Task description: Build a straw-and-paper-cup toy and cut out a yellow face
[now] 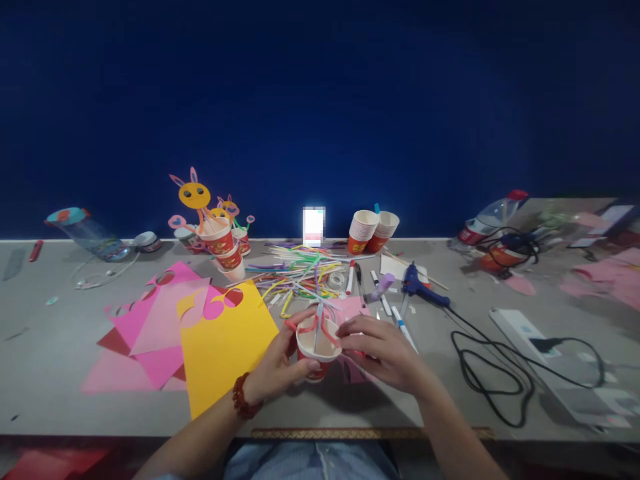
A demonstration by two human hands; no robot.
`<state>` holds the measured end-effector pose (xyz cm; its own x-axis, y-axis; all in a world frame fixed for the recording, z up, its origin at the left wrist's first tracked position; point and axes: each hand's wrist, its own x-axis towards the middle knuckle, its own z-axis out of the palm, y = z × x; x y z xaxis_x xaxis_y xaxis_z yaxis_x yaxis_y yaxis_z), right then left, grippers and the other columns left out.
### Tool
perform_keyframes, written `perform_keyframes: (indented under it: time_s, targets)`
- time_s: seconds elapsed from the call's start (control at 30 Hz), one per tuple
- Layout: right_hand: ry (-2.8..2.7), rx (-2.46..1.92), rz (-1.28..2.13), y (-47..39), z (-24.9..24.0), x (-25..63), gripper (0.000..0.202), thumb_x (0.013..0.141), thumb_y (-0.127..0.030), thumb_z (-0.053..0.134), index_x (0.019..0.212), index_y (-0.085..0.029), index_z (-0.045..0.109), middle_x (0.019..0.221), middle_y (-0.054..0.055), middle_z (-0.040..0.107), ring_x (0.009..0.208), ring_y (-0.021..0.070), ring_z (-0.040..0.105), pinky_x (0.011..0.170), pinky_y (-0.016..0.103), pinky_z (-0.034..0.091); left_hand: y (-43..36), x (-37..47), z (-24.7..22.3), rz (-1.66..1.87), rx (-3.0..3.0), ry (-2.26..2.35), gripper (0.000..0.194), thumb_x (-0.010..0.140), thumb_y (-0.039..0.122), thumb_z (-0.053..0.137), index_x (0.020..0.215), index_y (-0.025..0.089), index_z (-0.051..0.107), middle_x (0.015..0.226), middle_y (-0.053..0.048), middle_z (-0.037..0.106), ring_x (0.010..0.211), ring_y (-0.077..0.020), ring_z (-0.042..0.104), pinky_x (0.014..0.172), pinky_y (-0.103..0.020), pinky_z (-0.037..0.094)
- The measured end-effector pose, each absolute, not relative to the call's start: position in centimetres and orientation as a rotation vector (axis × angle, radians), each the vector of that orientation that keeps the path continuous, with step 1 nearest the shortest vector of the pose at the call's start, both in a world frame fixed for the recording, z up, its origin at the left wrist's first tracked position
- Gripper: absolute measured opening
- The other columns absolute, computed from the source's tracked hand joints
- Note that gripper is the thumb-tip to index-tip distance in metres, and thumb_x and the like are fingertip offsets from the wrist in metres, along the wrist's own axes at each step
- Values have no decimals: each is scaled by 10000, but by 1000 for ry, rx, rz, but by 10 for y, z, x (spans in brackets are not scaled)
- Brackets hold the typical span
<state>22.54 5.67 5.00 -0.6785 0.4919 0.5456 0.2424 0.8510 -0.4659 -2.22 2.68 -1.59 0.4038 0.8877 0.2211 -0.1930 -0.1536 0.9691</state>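
Observation:
A red and white paper cup (318,365) stands in front of me, its mouth facing up. My left hand (283,363) is closed around the cup's left side, thumb on the front. Inside the cup a pale stick (319,327) rises upright. Bent red stems, which look like pipe cleaners (327,329), arch out over both sides of the rim. At the right rim my right hand (377,350) pinches the end of the right-hand red stem; its fingertips partly hide that end. A pink paper sheet (357,370) with cut-outs lies under and behind the right hand.
Yellow card (225,360) and pink sheets (160,327) lie left. Behind the cup spreads a pile of coloured stems (295,270). Decorated cups (220,240), stacked cups (363,230) and a lit screen (314,227) stand farther back. Right are a blue glue gun (423,287), its cord and a power strip (545,367).

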Motion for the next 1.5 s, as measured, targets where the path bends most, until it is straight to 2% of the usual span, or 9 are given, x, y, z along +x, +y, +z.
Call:
perform_keyframes:
  time_s: [0.13,0.27,0.33,0.43,0.5,0.77,1.0,1.23,1.5]
  targets:
    - [-2322,-551,460,55,47,226,151,996,-197,526,1079,-216,651,1029,99,699,949,180,653,760,270,514,26,-25,-17,1080,1444,651,730,862,327,718,1499,335,362,1547,-88,403,1392,-306,418,1170,-465,318]
    - [-2308,-523,465,56,49,224,182,1005,-201,509,1122,-210,648,1016,104,700,961,184,654,779,278,523,27,-25,-14,1114,1393,574,798,856,489,686,1532,292,311,1552,-117,409,1405,-334,409,1154,-479,348]
    - [-2311,-519,460,56,49,224,194,1006,-198,502,1135,-210,647,1018,106,700,966,186,653,788,282,524,29,-25,-12,1165,1402,626,639,930,512,560,1496,262,401,1524,-119,453,1388,-321,436,1146,-471,364]
    - [-2318,-521,461,55,49,224,199,1000,-183,500,1132,-211,645,1026,104,701,957,183,652,783,280,522,33,-26,-6,1251,1485,830,403,1022,387,397,1341,244,597,1413,-98,578,1332,-269,500,1142,-438,367]
    - [-2318,-528,467,55,49,224,197,995,-171,503,1125,-211,644,1033,104,701,948,182,651,777,280,522,34,-27,-1,1274,1577,955,343,1021,319,415,1245,234,660,1321,-92,644,1281,-249,538,1121,-411,385]
    - [-2310,-539,467,54,48,224,182,983,-159,524,1111,-212,641,1037,106,704,947,181,654,782,276,526,37,-29,5,1412,1720,1045,101,968,224,533,973,207,633,973,-60,655,928,-189,616,845,-311,497]
    - [-2350,-571,508,53,49,224,183,1006,-201,500,1100,-212,657,1028,107,698,949,181,653,770,269,523,37,-36,13,1346,1739,951,122,977,210,508,917,189,612,921,-64,628,902,-191,593,824,-325,479]
    - [-2330,-550,527,53,50,222,193,1009,-212,502,1117,-204,662,1036,115,702,973,191,659,807,289,540,34,-35,16,1366,1511,966,179,964,309,542,899,172,636,856,-42,593,676,-134,548,612,-253,470]
    - [-2315,-559,541,53,51,222,148,1001,-211,525,1050,-201,664,1031,104,703,949,177,656,801,273,528,31,-35,17,1315,1644,1124,208,983,289,505,858,182,632,740,-11,586,642,-130,553,635,-250,457]
